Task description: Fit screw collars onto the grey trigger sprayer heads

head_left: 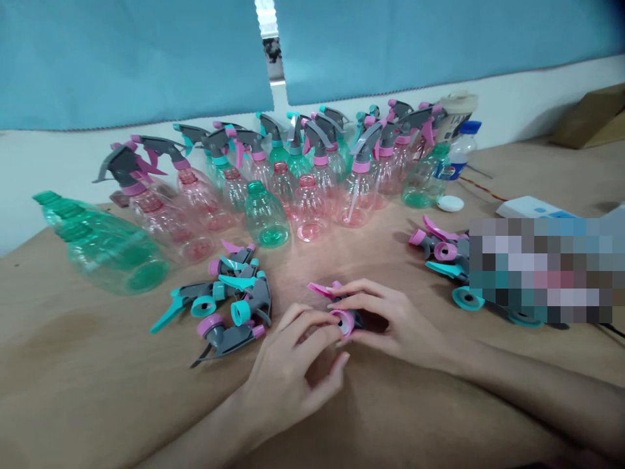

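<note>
A trigger spray head (346,322) with a pink collar, pink trigger and grey body lies in my right hand (388,316), its fingers and thumb closed around the body. The round opening of its collar faces me. My left hand (297,361) is curved in from the left with fingertips at the collar. Its thumb stands apart below, and I see nothing gripped in this hand. Left of my hands lies a loose pile of grey spray heads (244,293) with turquoise or pink collars.
Clear pink and green bottles (266,218) crowd the back, many fitted with spray heads. Green bottles (110,254) lie at the left. More spray heads (452,251) sit at the right, beside a blurred patch. A blue-capped bottle (463,153) and white round lid (450,204) stand behind.
</note>
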{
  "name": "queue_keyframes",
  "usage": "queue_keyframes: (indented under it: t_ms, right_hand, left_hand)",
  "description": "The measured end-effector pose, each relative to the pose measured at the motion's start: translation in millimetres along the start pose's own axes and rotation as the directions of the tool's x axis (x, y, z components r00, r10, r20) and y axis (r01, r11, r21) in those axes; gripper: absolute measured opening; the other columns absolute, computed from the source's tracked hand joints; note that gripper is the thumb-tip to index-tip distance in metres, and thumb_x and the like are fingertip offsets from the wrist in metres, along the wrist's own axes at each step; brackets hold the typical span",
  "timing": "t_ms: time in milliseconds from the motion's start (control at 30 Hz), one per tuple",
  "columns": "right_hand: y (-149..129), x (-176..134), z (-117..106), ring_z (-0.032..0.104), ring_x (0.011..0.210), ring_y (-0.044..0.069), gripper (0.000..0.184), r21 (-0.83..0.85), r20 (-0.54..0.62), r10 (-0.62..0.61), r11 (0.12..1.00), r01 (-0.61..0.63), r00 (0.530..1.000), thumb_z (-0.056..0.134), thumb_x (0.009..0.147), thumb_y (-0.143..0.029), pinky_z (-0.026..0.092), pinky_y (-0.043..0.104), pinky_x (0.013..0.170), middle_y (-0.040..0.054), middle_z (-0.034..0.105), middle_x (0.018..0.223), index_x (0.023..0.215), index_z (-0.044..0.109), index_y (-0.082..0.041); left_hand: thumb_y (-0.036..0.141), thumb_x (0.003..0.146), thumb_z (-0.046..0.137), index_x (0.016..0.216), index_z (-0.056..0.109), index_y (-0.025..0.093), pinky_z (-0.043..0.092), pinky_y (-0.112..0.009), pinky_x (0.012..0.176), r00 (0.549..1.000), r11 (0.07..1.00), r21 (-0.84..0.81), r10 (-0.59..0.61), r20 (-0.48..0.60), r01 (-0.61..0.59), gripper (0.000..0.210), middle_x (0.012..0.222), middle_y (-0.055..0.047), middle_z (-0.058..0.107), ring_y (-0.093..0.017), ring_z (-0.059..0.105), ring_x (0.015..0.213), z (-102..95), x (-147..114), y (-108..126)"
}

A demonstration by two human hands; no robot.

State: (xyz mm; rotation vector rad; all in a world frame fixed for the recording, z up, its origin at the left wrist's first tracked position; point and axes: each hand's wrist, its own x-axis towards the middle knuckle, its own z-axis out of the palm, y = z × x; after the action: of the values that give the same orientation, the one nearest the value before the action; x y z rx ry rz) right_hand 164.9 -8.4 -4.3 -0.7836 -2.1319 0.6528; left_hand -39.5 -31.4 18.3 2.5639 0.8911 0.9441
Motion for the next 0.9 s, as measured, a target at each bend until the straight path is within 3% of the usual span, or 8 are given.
queue_keyframes:
  t_ms: [567, 900]
  right_hand:
    - [0.5, 2.7, -1.6, 0.059, 0.108, 0.02, 0.027, 0.018, -0.058, 0.026, 1.0, -0.025, 0.998, 0.063, 0.083, -0.029, 0.051, 0.037, 0.091, 0.0087, 0.062, 0.114, 0.109, 0.061, -0.021]
    - [3.1, 1.7, 0.1, 0.057, 0.111, 0.02, 0.03, 0.0, -0.044, 0.016, 1.0, -0.016, 0.999, 0.066, 0.081, -0.029, 0.05, 0.036, 0.093, 0.009, 0.06, 0.116, 0.11, 0.061, -0.02]
  left_hand:
    - [0.01, 0.083, 0.059, 0.108, 0.059, 0.016, 0.051, -0.034, 0.082, 0.997, 0.986, 0.153, 0.072, -0.004, -0.071, 0.026, 0.109, -0.006, 0.065, -0.02, 0.054, 0.095, 2.7, 0.6, -3.0]
    - [0.012, 0.082, 0.059, 0.103, 0.058, 0.015, 0.051, -0.034, 0.083, 0.999, 0.993, 0.107, 0.044, 0.0, -0.044, 0.021, 0.104, -0.007, 0.065, -0.02, 0.054, 0.096, 4.8, 0.8, -2.6]
